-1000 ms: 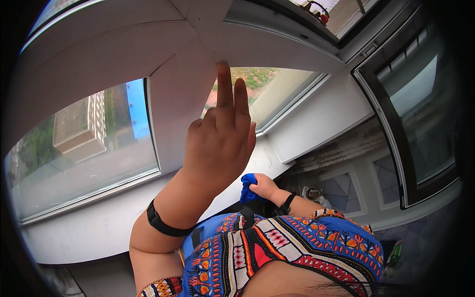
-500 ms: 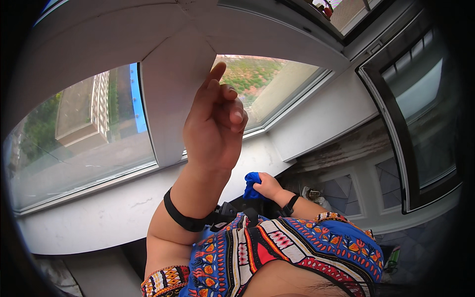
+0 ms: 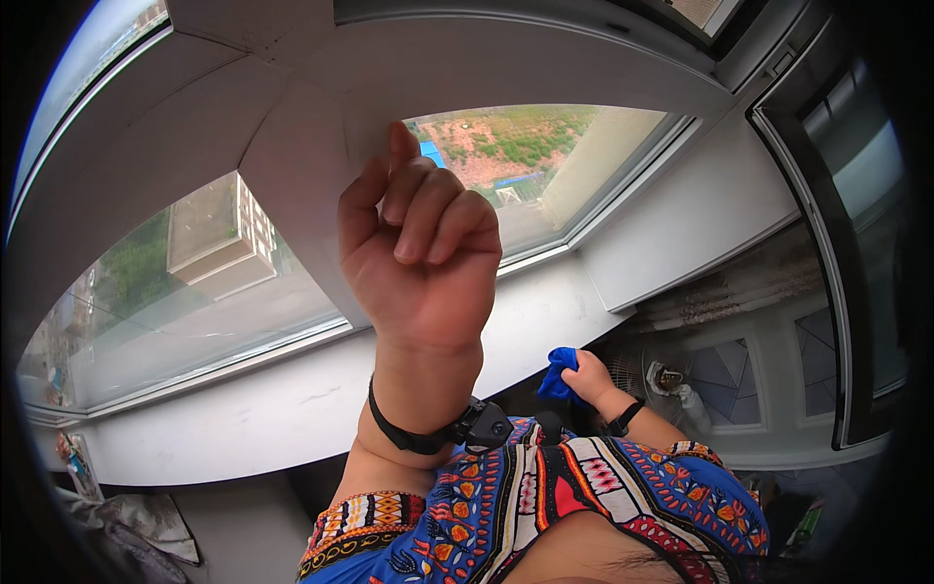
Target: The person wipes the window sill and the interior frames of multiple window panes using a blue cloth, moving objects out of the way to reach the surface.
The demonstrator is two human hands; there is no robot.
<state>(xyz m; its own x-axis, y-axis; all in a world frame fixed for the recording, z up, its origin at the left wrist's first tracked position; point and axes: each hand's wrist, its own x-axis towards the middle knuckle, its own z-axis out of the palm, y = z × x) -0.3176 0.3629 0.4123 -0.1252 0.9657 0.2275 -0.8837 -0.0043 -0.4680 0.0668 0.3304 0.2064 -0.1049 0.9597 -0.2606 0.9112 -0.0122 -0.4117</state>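
My left hand (image 3: 423,243) is raised in front of the white window frame (image 3: 302,146), palm toward me. Its index finger points up, its fingertip close to or touching the frame beside the right-hand pane (image 3: 516,156). The other fingers curl loosely with nothing in them. Lower and to the right, my right hand (image 3: 589,378) is closed around a crumpled blue cloth (image 3: 557,373), held near the edge of the white windowsill (image 3: 263,423). Part of the cloth is hidden inside the fist.
Left of the frame post is another window pane (image 3: 195,273). A dark-framed window sash (image 3: 827,253) stands swung inward at the right. Below it are a white bottle (image 3: 693,404) and a wire fan guard (image 3: 625,373). Draped fabric (image 3: 146,530) lies at lower left.
My view has shifted left, so the sash and right hand appear farther right. My left hand's middle fingers have curled more, leaving the index finger extended. The right hand still grips the cloth.
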